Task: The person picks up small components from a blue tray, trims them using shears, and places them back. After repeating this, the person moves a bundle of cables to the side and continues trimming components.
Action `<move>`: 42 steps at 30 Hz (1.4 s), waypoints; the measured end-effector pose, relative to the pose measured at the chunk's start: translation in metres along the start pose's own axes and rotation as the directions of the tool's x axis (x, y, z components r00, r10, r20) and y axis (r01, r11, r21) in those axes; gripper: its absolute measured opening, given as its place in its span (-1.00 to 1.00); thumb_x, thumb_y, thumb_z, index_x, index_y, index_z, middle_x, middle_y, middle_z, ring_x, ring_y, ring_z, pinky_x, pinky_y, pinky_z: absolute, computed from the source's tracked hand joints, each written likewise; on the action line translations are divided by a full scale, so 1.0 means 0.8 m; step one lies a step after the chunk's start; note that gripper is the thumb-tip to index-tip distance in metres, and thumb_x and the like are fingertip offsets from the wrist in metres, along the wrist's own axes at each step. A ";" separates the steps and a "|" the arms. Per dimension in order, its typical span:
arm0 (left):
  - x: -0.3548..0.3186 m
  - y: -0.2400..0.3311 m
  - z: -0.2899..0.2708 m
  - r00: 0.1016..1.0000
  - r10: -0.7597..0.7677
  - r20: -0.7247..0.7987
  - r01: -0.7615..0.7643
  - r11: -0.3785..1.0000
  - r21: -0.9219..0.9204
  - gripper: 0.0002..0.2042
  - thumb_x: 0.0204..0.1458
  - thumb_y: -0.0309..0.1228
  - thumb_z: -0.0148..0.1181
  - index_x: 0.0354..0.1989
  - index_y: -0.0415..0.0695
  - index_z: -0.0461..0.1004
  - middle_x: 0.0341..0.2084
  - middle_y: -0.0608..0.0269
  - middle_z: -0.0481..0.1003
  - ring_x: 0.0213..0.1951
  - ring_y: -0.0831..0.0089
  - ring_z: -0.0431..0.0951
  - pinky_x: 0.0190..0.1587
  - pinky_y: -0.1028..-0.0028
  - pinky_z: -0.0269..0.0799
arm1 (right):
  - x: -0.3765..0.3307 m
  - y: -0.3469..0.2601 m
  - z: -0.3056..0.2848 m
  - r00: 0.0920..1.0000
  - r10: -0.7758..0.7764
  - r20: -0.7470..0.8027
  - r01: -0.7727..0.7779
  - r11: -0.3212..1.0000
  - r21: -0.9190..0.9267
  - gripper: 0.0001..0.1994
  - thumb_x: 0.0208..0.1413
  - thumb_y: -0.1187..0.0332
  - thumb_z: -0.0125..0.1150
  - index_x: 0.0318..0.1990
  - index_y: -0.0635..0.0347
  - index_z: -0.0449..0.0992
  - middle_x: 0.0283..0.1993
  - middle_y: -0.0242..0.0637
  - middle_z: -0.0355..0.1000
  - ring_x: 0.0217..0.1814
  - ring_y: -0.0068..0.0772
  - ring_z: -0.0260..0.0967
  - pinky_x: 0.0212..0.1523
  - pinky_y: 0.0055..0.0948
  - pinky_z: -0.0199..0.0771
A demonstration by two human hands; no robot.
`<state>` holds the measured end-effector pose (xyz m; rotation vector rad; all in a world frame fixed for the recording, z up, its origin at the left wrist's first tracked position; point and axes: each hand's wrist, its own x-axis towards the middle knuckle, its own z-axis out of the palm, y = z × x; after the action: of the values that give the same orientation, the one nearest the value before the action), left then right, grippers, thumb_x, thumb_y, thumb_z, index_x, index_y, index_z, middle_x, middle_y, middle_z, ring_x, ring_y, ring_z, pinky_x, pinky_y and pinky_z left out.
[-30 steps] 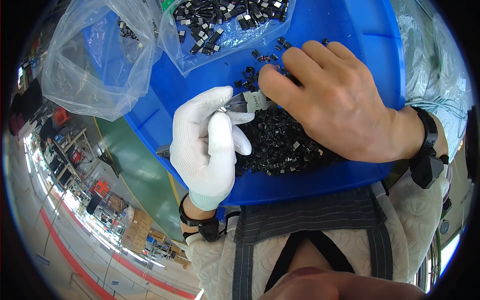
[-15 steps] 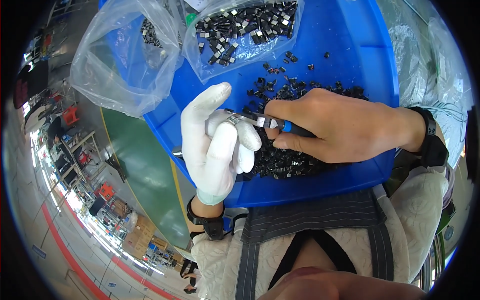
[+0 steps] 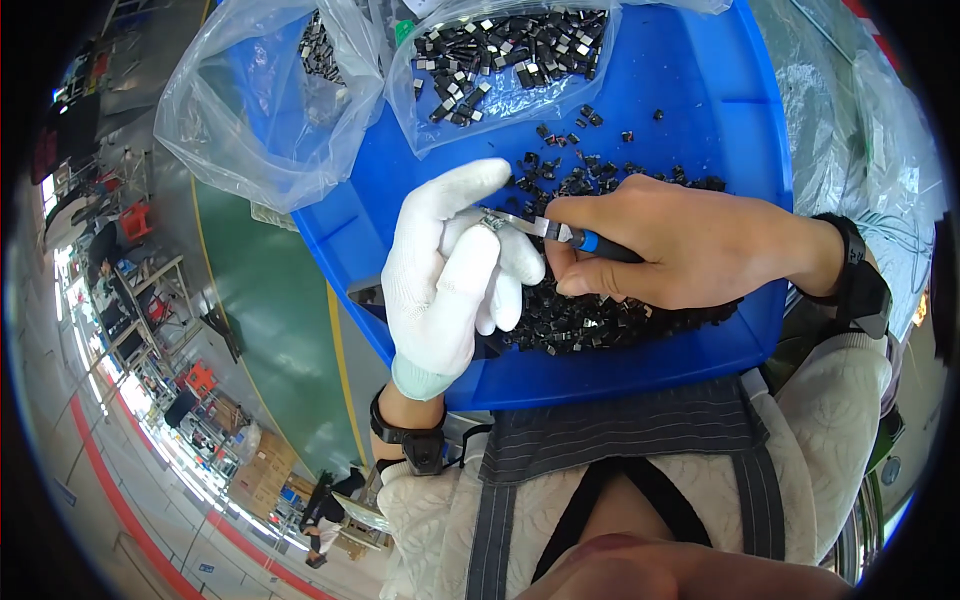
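Note:
My left hand (image 3: 440,285), in a white knitted glove, pinches a small metal-ended piece (image 3: 492,221) between thumb and fingers. Much of that piece is hidden by the glove. My bare right hand (image 3: 680,240) is closed around a small hand tool (image 3: 588,241) with a black and blue handle. The tool's thin metal tip points left and meets the small piece, though its exact kind cannot be made out. Below both hands, a heap of small black plastic bits (image 3: 590,325) lies in a large blue bin (image 3: 690,355).
A clear bag (image 3: 430,135) with several black parts with silver ends lies at the bin's far side. Another open clear bag (image 3: 250,150) hangs over its left edge, with small metallic parts inside. Clear plastic sheeting (image 3: 840,130) covers the area right of the bin.
My gloved left hand has shifted slightly right in the picture, and the tool tip remains at the small piece. The bags appear a little further right as the view moves.

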<state>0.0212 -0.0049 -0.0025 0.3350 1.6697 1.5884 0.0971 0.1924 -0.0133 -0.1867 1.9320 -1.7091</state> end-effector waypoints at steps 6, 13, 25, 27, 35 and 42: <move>-0.002 0.007 0.005 0.998 0.023 -0.065 0.004 0.923 0.384 -0.79 0.14 -0.47 -0.02 -0.11 -0.28 0.41 -0.56 0.22 0.52 -0.65 0.67 0.42 -0.64 0.68 0.24 | -0.006 0.002 -0.002 0.993 -0.094 -0.073 0.075 0.969 -0.237 -0.77 0.23 0.25 0.03 -0.26 0.26 0.34 -0.56 -0.19 0.34 -0.56 -0.35 0.31 -0.45 -0.35 0.28; 0.005 -0.009 -0.009 0.807 0.576 0.127 -0.430 0.427 0.796 -0.87 0.07 -0.56 0.07 -0.23 -0.31 0.46 -0.58 0.21 0.52 -0.63 0.65 0.44 -0.61 0.64 0.29 | 0.005 -0.016 -0.014 0.983 0.120 0.140 -0.151 0.958 0.245 -0.79 0.23 0.26 0.04 -0.25 0.24 0.33 -0.56 -0.22 0.35 -0.58 -0.41 0.35 -0.48 -0.42 0.32; 0.007 -0.008 0.025 0.994 -0.107 0.013 0.107 0.994 0.003 -0.82 0.16 -0.40 0.00 -0.29 -0.28 0.44 -0.48 0.20 0.50 -0.69 0.65 0.37 -0.66 0.69 0.22 | -0.018 0.027 -0.030 0.989 0.133 -0.059 -0.137 0.988 -0.067 -0.85 0.20 0.35 0.07 -0.26 0.27 0.35 -0.58 -0.31 0.36 -0.56 -0.52 0.36 -0.53 -0.50 0.36; 0.011 -0.012 0.030 0.999 -0.017 -0.038 0.021 0.995 0.095 -0.89 0.14 -0.48 0.02 -0.28 -0.28 0.43 -0.45 0.19 0.51 -0.63 0.64 0.42 -0.64 0.68 0.27 | -0.016 0.033 -0.031 0.987 0.162 0.020 -0.160 0.985 -0.069 -0.83 0.20 0.33 0.07 -0.24 0.27 0.35 -0.58 -0.30 0.36 -0.53 -0.51 0.37 -0.49 -0.51 0.38; 0.036 -0.002 0.003 0.896 0.414 -0.162 -0.337 0.870 0.360 -0.89 0.00 -0.60 0.18 -0.29 -0.20 0.44 -0.43 0.22 0.50 -0.54 0.57 0.49 -0.52 0.61 0.37 | -0.004 0.005 -0.029 0.987 0.155 0.049 -0.162 0.959 0.233 -0.81 0.23 0.32 0.05 -0.21 0.29 0.37 -0.51 -0.38 0.37 -0.49 -0.63 0.34 -0.46 -0.59 0.37; 0.050 0.003 -0.015 0.727 0.686 0.036 -0.567 0.569 0.596 -0.77 -0.15 -0.68 0.27 -0.29 -0.18 0.45 -0.38 0.13 0.51 -0.45 0.38 0.53 -0.44 0.53 0.42 | 0.016 0.010 -0.010 0.989 0.146 -0.010 -0.131 0.911 0.392 -0.79 0.23 0.30 0.05 -0.19 0.29 0.35 -0.52 -0.38 0.35 -0.50 -0.63 0.32 -0.46 -0.58 0.35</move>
<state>-0.0138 0.0140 -0.0153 1.2594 2.3546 1.5794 0.0846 0.1955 -0.0245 0.1322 1.5450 -1.9678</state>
